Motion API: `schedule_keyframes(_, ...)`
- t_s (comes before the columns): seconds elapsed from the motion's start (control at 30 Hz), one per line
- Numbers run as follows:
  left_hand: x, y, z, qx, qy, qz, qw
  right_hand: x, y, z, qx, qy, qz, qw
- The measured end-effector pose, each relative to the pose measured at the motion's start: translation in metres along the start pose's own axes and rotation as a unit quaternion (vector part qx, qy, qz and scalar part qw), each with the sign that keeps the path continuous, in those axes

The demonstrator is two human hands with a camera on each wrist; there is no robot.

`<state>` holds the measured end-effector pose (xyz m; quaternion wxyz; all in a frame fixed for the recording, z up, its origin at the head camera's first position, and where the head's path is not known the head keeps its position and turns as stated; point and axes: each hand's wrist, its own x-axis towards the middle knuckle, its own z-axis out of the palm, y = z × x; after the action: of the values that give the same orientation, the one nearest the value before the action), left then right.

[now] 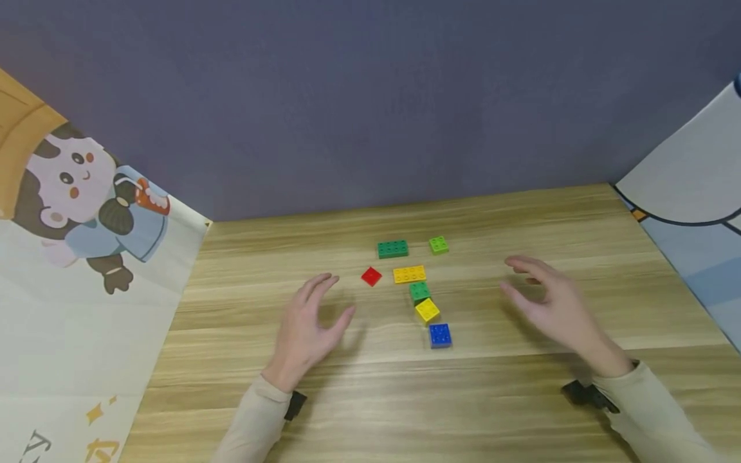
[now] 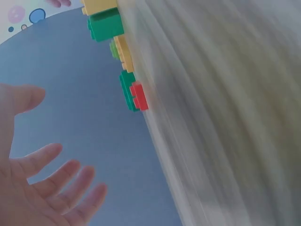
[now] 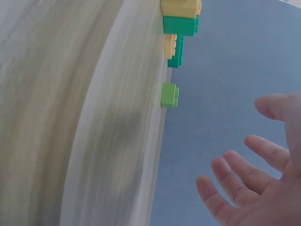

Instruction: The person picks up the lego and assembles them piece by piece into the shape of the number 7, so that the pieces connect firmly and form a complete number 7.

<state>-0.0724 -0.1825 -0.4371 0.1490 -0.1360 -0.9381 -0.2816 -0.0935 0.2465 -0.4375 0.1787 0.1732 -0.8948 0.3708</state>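
Observation:
My left hand (image 1: 305, 331) hovers over the table left of the bricks, fingers spread and holding nothing; the red brick (image 1: 372, 276) lies nearest it. On the other side my right hand (image 1: 552, 305) is also raised, its fingers loosely bent around nothing. Between them lie a dark green brick (image 1: 392, 249), a lime brick (image 1: 439, 245), a long yellow brick (image 1: 409, 274), a green square brick (image 1: 419, 292), a yellow square brick (image 1: 427, 310) and a blue brick (image 1: 440, 335). The green and yellow square bricks sit close together. Both wrist views show spread fingers apart from any brick.
The wooden table (image 1: 370, 399) meets a dark blue-grey panel (image 1: 370, 109) at the back. A white panel with a cartoon figure (image 1: 87, 186) stands at the left, and another printed panel (image 1: 689, 186) at the right. Each wrist carries a black camera mount.

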Motion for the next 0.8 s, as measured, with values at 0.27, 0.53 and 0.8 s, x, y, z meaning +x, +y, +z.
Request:
schedule_keyframes(0.27,0.0,0.011,0.006,-0.014,-0.017,0.017,0.9996,-0.004,-0.008,0.009,0.019,-0.039,0.02,0.9989)
schedule_keyframes(0.53,0.002,0.024,0.017,-0.021,-0.045,0.024,0.9985,-0.011,-0.017,0.022,0.027,-0.086,0.012,0.9959)
schedule_keyframes(0.8,0.003,0.037,0.03,-0.024,-0.076,0.049,0.9956,-0.015,-0.022,0.034,0.062,-0.122,-0.02,0.9904)
